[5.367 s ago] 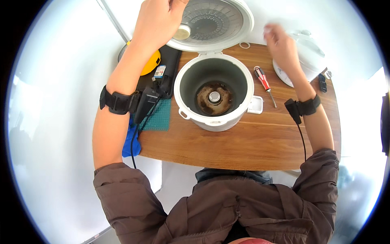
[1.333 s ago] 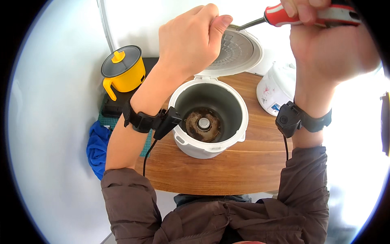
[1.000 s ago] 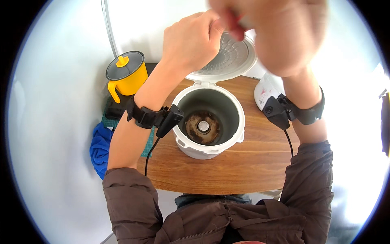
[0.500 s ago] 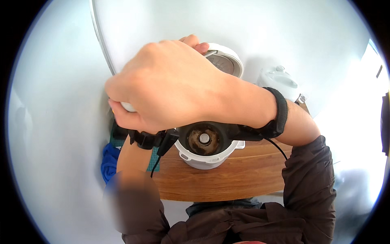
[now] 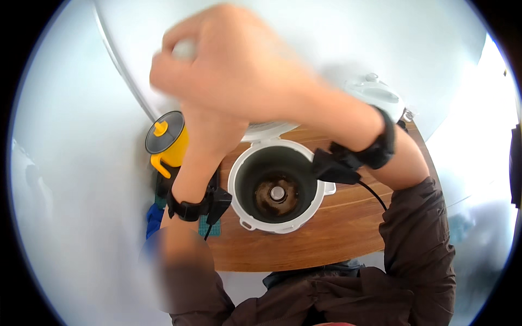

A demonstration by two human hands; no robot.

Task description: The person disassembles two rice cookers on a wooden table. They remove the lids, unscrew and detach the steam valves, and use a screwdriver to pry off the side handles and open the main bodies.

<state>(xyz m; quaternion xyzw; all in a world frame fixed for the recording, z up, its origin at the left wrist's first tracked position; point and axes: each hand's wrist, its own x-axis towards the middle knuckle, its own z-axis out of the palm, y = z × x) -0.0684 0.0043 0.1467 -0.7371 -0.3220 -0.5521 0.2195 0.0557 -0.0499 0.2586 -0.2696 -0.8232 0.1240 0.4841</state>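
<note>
A white rice cooker (image 5: 235, 204) stands open on the wooden table, with no inner pot in it. The heating plate (image 5: 266, 204) at its bottom is stained brown round a pale central button. Behind the body the raised lid (image 5: 266, 130) shows only in part. My right hand (image 5: 228, 65) is closed high above the table, blurred, round a thing with a rounded whitish end (image 5: 185, 50); the rest of that thing is hidden. Below and behind it is my left hand (image 5: 215, 127), beside the lid, its fingers covered by my right hand.
A yellow jug with a grey lid (image 5: 173, 144) stands left of my left forearm. Under that arm lie a green cutting mat (image 5: 212, 228) and a blue cloth (image 5: 154, 220). A translucent container (image 5: 380, 92) is at the back right. Cables hang from both wrist straps.
My right hand has risen away with the whitish thing, and the cooker's opening shows more fully. The yellow jug has come into sight.
</note>
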